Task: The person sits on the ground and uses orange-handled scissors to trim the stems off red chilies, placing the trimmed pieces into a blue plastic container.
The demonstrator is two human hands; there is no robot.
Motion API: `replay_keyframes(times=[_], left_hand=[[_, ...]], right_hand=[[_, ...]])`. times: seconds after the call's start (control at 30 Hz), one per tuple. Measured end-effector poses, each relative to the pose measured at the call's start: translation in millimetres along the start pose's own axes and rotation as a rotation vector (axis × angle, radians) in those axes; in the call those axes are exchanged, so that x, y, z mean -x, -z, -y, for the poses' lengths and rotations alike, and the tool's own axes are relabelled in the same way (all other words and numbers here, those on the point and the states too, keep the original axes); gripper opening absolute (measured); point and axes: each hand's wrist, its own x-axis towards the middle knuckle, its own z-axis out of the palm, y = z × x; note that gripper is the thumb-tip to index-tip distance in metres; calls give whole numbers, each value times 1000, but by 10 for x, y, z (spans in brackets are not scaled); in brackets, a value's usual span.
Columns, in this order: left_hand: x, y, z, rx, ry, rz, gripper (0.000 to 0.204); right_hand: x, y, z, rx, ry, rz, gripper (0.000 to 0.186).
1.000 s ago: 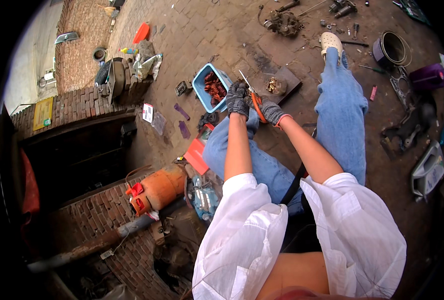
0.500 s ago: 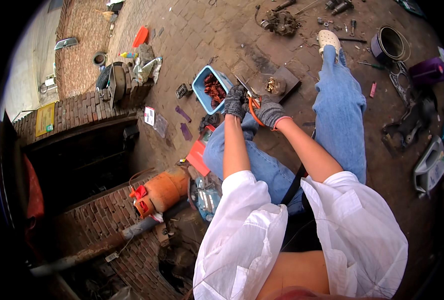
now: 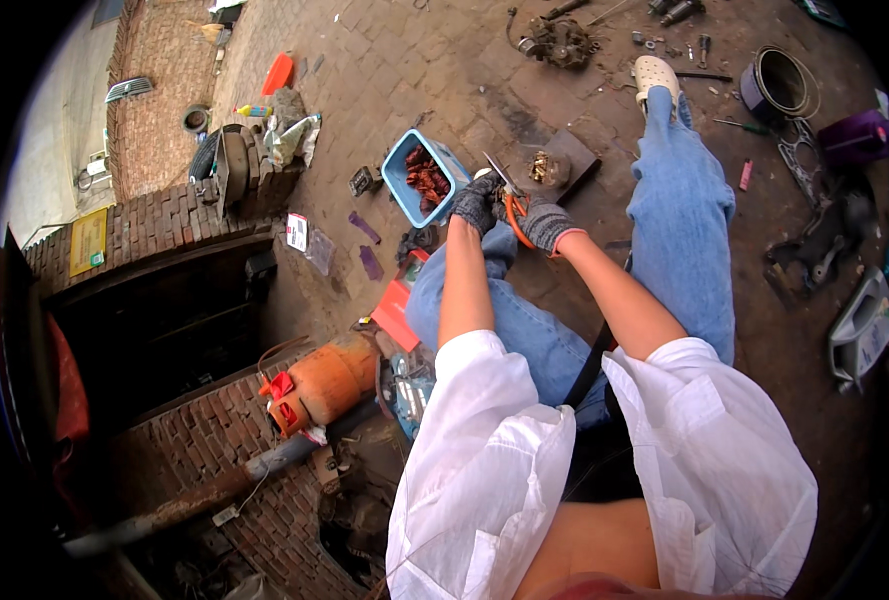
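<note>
My left hand [image 3: 472, 205], in a grey knit glove, is closed around a small piece I cannot make out, beside the blades of orange-handled scissors [image 3: 514, 212]. My gloved right hand [image 3: 546, 222] grips the scissors by the handles, their blades pointing up and left. Just left of my hands a light-blue plastic bin [image 3: 397, 176] holds reddish-brown scrap pieces [image 3: 427, 182], possibly copper. Beyond my right hand a small container with brass-coloured bits [image 3: 541, 168] rests on a dark flat plate [image 3: 579, 165] on the pavement.
My jeans-clad legs [image 3: 679, 220] flank my hands. An orange gas cylinder [image 3: 324, 385] lies at lower left beside a dark opening [image 3: 164, 330] in brickwork. Greasy machine parts [image 3: 554, 42], a bucket [image 3: 772, 85], a purple container [image 3: 854, 140] and a grey jug [image 3: 859, 330] lie around the paved ground.
My left hand has moved slightly down from a second ago. The scissors and my right hand have shifted and turned a little, with the grip on the handles kept.
</note>
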Motion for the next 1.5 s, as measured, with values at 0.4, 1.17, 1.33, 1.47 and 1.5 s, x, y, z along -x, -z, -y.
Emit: replay_keyframes(times=[0.4,1.17,1.33,1.47,1.5], left_hand=[[-425,82,231,260,284,-62,7],[-660,118,494,323,458,7,13],[-643,72,510,325,481,58,14],[-652,85,515,333,497,91,15],[-658,75,524,334,503,104,16]], right_hand=[[-125,-190,-296,-56,77,-187,39],[-306,-329,-521,-228,-236,11,52],[-306,-353,-571,-209,-180,-6,55],[-324,-425,-654,-283,-160,-84,50],[-330,-436,-649,-291,-178,-129,47]])
